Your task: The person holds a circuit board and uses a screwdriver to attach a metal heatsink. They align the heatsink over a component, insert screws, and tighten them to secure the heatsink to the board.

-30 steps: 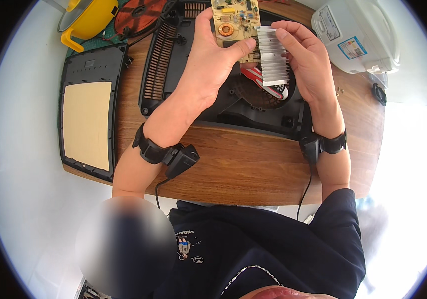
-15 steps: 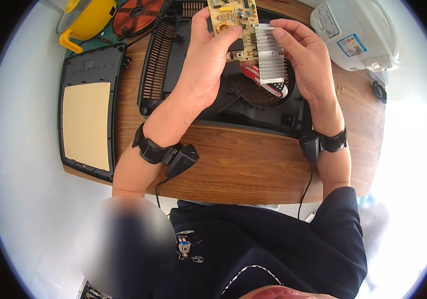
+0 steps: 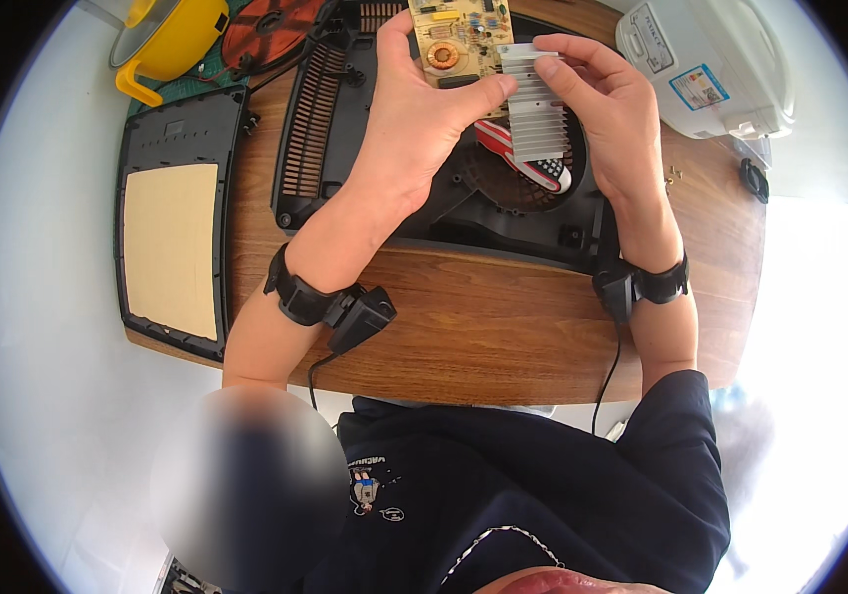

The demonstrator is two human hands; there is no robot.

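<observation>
Bright — white glare (image 3: pixel 820 337) past the table's (image 3: pixel 483 327) right edge; near edge bowed — round blur (image 3: pixel 246 485) off its near-left corner.

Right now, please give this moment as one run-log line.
left hand: gripping circuit board | right hand: holding finned heat sink | beneath: black housing | far left: black panel with cream sheet

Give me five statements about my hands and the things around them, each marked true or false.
1. Your left hand holds a circuit board. True.
2. Your right hand holds a spoon. False: it holds a finned metal block.
3. Black straps circle both forearms. True.
4. The white appliance is left of both hands. False: it is right of them.
5. The yellow pot is left of both hands. True.
</observation>
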